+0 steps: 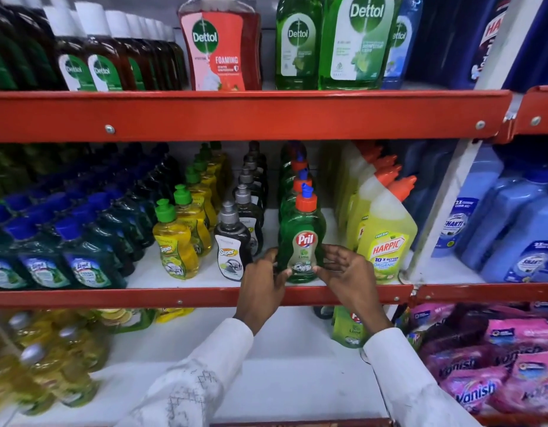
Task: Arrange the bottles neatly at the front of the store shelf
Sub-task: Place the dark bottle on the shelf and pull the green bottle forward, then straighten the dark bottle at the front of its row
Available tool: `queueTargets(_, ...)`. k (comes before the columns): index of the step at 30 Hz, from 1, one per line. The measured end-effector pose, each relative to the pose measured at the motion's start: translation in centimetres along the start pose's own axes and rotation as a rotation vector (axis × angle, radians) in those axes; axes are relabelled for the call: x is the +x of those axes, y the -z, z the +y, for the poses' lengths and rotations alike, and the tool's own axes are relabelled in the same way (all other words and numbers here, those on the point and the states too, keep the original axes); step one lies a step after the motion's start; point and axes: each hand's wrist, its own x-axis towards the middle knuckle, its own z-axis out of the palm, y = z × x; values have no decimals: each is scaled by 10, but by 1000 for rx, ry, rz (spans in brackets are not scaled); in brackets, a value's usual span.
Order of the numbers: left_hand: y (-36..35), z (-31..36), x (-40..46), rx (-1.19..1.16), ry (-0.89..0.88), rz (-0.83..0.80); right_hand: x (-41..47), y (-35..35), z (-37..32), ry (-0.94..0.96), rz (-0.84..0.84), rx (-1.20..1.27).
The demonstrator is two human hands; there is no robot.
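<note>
A green Pril bottle (301, 238) with a red cap stands upright at the front of the middle shelf (205, 295), first in a row of like bottles running back. My left hand (263, 285) grips its lower left side and my right hand (343, 272) its lower right side, fingers curled around the base. Left of it stand a row of dark Super bottles (231, 245) with grey caps and a row of yellow Super bottles (174, 241) with green caps. Yellow Harpic bottles (386, 238) stand to the right.
Dark green Lizol bottles (81, 260) fill the shelf's left part. Blue bottles (513, 235) stand beyond a white upright post (445, 211). Dettol bottles (220, 44) line the shelf above. The shelf below holds yellow bottles (51, 365), a Pril pouch (349, 328) and pink Vanish packs (482, 380).
</note>
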Motion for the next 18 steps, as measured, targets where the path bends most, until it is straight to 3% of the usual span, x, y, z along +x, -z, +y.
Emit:
queueTargets(5, -5, 12, -1, -12, -20, -37, -1, 11, 9, 7, 46, -16)
queueTargets(7, 22, -21, -5, -3, -22, -14, -7, -24, -8, 36, -3, -30)
queueTargets(9, 21, -19, -7, -23, -53, -35, -12, -21, -11, 35, 39, -7)
queueTargets(11, 25, -18, -15, -115, -88, -33, -20, -19, -14, 46, 193, 72)
queueTargets(13, 34, -17, -28, -198, -111, 96, -33, -19, -17, 165, 441, 155)
queueTargets(15, 48, -20, -40, -243, -152, 339, -47, -26, -29, 311, 562, 180)
queueTargets(18, 68, -34, -39, -265, -111, 561, -55, -55, -47, 407, 419, 142)
